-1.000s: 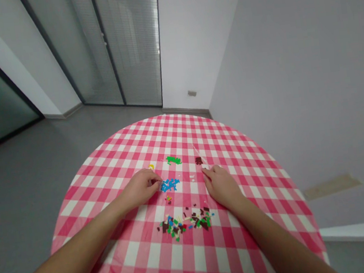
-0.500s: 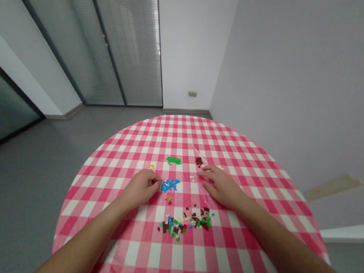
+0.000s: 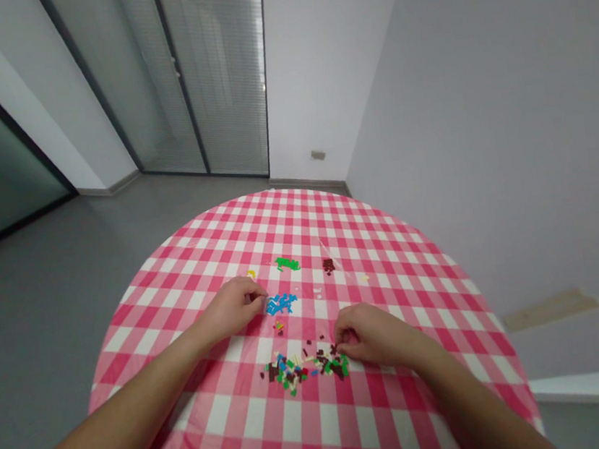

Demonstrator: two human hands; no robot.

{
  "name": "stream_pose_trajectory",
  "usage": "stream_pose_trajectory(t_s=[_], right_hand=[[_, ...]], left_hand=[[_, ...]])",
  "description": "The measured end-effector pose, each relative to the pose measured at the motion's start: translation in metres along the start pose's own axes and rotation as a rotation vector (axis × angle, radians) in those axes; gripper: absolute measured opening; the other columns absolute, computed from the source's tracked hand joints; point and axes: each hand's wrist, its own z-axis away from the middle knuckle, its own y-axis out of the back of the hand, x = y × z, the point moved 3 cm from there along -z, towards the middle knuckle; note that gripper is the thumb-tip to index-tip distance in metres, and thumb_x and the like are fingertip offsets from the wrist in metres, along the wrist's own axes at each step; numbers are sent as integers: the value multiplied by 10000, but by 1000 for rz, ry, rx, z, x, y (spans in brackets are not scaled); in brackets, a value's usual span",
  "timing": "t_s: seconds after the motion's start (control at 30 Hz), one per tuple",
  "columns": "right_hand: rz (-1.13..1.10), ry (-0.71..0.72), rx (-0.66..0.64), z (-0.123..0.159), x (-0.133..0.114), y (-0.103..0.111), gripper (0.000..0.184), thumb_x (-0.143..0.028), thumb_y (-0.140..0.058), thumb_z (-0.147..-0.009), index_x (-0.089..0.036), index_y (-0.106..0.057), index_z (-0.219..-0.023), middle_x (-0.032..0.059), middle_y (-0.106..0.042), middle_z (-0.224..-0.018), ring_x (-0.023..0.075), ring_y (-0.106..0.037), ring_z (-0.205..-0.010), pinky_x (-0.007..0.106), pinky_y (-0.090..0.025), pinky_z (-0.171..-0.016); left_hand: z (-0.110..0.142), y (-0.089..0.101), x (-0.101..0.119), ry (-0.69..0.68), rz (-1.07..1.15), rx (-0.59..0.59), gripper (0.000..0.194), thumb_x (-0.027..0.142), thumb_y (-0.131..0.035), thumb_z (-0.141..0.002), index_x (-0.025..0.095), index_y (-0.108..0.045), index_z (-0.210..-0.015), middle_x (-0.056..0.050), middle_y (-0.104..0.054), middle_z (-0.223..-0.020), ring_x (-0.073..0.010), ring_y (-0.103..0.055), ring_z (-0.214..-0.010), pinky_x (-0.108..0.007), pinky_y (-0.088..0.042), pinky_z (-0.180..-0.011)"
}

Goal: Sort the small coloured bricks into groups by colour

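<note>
We look down at our two arms reaching over a round worktop (image 3: 298, 214) with a pink and white checked cloth on it. Tiny plastic bricks lie on the cloth in small heaps.

Our left hand (image 3: 230, 307) rests near the middle of the cloth. Its fingers (image 3: 253, 292) curl in, and their tips are just beside a heap of blue bricks (image 3: 281, 303). We cannot tell if they are pinching a brick.

Our right hand (image 3: 370, 334) is closer to us. Its fingers (image 3: 344, 343) bend down and touch the edge of a big mixed pile of bricks (image 3: 303, 368). This pile has green, blue, dark brown, red and cream pieces. The fingers look nearly closed, but they hide what is under them, so we cannot tell if they hold a brick.

Farther from us lie a heap of green bricks (image 3: 287, 263) and a heap of dark brown bricks (image 3: 329, 266), with yellow bricks (image 3: 251, 274) off to the left. A tiny heap of colored bricks (image 3: 278, 327) sits between the blue heap and the big pile. Past the worktop we see a gray floor (image 3: 68, 296) and glass doors with blinds (image 3: 221, 74).
</note>
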Motion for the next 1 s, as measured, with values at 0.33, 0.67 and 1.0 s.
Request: stream_pose_trajectory(t_s=[0.33, 0.67, 1.0], right_hand=[[15, -231, 412, -9, 35, 8, 131, -180, -588, -818, -178, -717, -836, 50, -729, -831, 178, -649, -740, 268, -464, -684], [188, -187, 390, -30, 49, -1, 266, -214, -477, -975, -140, -731, -1007, 124, -687, -997, 216, -629, -919, 329, -490, -837], [147, -175, 417, -25, 54, -3, 231, -174, -511, -913, -162, -730, -986, 87, -689, -987, 198, -631, -894, 299, -490, -788]], left_hand=[[0, 0, -3, 2, 15, 12, 198, 177, -516, -792, 214, -710, -770, -51, -697, -798, -166, -592, -742, -327, -458, -723], [-1, 0, -4, -10, 5, 15, 208, 174, -511, -787, 215, -714, -763, -48, -697, -777, -171, -595, -738, -330, -460, -736], [0, 1, -3, -11, -16, 4, 205, 171, -507, -796, 210, -702, -747, -51, -694, -778, -168, -587, -720, -346, -465, -749]])
